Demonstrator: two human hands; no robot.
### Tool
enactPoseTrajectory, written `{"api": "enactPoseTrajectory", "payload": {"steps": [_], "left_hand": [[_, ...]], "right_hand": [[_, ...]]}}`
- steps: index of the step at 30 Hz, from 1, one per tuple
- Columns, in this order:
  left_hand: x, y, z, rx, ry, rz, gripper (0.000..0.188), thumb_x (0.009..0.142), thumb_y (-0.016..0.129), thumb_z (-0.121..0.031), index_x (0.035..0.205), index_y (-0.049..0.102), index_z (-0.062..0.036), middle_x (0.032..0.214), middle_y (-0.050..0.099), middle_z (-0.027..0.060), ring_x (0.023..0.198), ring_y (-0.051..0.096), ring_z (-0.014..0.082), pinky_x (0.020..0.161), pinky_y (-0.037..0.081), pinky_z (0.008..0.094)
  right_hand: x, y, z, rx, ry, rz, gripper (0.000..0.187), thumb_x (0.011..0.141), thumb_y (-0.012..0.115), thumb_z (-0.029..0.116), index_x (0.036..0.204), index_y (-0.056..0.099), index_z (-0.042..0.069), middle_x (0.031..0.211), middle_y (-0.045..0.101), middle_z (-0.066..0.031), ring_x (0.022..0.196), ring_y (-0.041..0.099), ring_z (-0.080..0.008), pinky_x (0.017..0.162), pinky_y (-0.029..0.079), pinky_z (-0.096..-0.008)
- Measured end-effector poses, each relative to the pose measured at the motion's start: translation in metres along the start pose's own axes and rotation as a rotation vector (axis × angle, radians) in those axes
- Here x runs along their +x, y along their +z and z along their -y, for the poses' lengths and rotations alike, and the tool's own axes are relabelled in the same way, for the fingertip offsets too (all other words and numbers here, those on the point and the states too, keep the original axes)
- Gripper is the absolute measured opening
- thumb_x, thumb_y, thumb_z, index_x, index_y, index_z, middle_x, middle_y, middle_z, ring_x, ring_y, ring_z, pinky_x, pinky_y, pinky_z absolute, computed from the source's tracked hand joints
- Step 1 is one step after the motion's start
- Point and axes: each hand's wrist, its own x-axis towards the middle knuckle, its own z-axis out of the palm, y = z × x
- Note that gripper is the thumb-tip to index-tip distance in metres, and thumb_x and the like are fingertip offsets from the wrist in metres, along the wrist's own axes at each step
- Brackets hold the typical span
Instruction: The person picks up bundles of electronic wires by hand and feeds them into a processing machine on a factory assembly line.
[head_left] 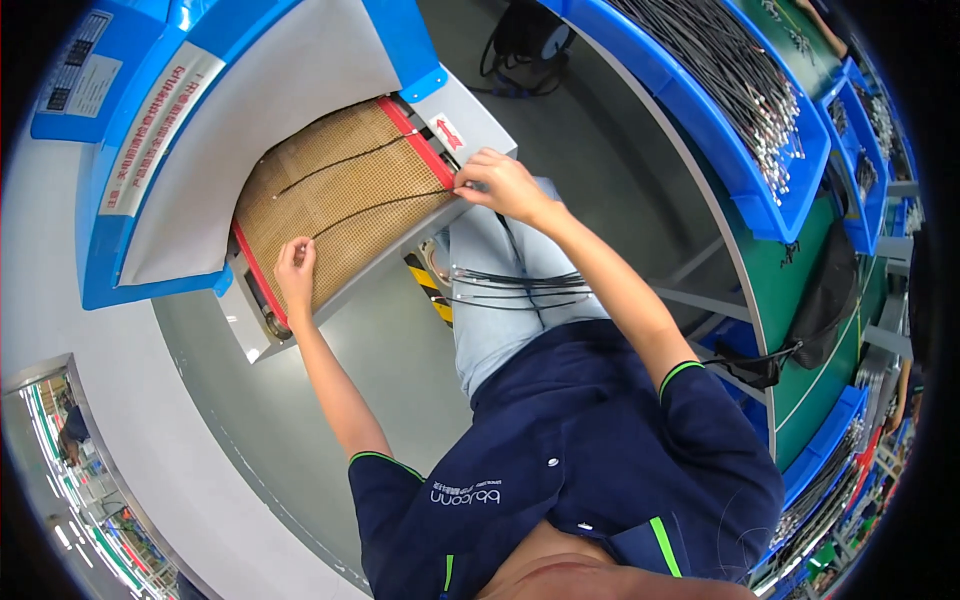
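Grey floor [300,395] is spreading beneath a blue-and-white conveyor machine [105,255], whose tan mesh belt [365,183] is running out from under a pale hood between red edge strips. From the head view, the only one, a near black cable [372,206] is lying across the belt in a shallow bow, and a far black cable [345,160] is resting beyond it, apart from both hands. The left hand [296,264] is closing thumb and fingertips together on the near cable's left end; the right hand [497,186] is pinching its right end by the belt's red edge, the other fingers curling in. How hard either is pressing, I cannot tell. More black cables [520,283] are lying across the person's lap, showing pale end fittings, and a blue bin [742,205] at the right is holding a thick bundle of similar ones. Judging by its thinness and curve, the near cable should be handling as light and springy, bending easily but probably catching on the mesh; its ends are likely offering the best hold, just behind any fittings, which may be delicate.
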Motion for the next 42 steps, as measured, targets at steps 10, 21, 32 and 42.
{"api": "enactPoseTrajectory", "payload": {"steps": [10,21,32,42], "left_hand": [[0.031,-0.030,0.027,0.010,-0.002,0.089,0.013,0.084,0.065,-0.011,0.092,0.064,-0.0015,0.104,0.061,0.0108,0.096,0.059,0.0240,0.084,0.047,0.0329],[-0.024,0.041,-0.048,-0.125,0.083,-0.040,0.018,0.086,0.058,-0.004,0.103,0.062,-0.0020,0.105,0.061,0.0113,0.099,0.058,0.0259,0.089,0.045,0.0342],[-0.089,0.163,-0.111,-0.398,0.024,0.408,0.018,0.085,0.058,-0.004,0.103,0.062,-0.0043,0.106,0.060,0.0093,0.100,0.057,0.0273,0.087,0.045,0.0334],[-0.106,0.205,-0.119,-0.255,0.017,0.427,0.031,0.089,0.056,-0.014,0.119,0.054,-0.0076,0.126,0.050,0.0117,0.118,0.045,0.0316,0.102,0.035,0.0384]], "right_hand": [[0.030,0.022,0.013,-0.076,-0.103,-0.104,0.016,0.074,0.067,0.011,0.089,0.065,0.010,0.098,0.057,-0.0047,0.103,0.050,-0.0268,0.090,0.041,-0.0359],[-0.121,0.014,-0.033,-0.145,0.305,0.506,0.015,0.076,0.070,0.018,0.086,0.068,0.008,0.094,0.061,-0.0082,0.100,0.054,-0.0273,0.089,0.043,-0.0391],[-0.146,0.010,-0.057,-0.102,0.390,0.441,0.016,0.068,0.073,0.015,0.076,0.065,0.003,0.085,0.063,-0.0106,0.089,0.057,-0.0290,0.081,0.045,-0.0379],[-0.161,-0.019,-0.077,0.172,0.537,0.292,0.017,0.081,0.067,0.019,0.081,0.063,0.003,0.079,0.061,-0.0119,0.073,0.060,-0.0264,0.067,0.046,-0.0359]]}}
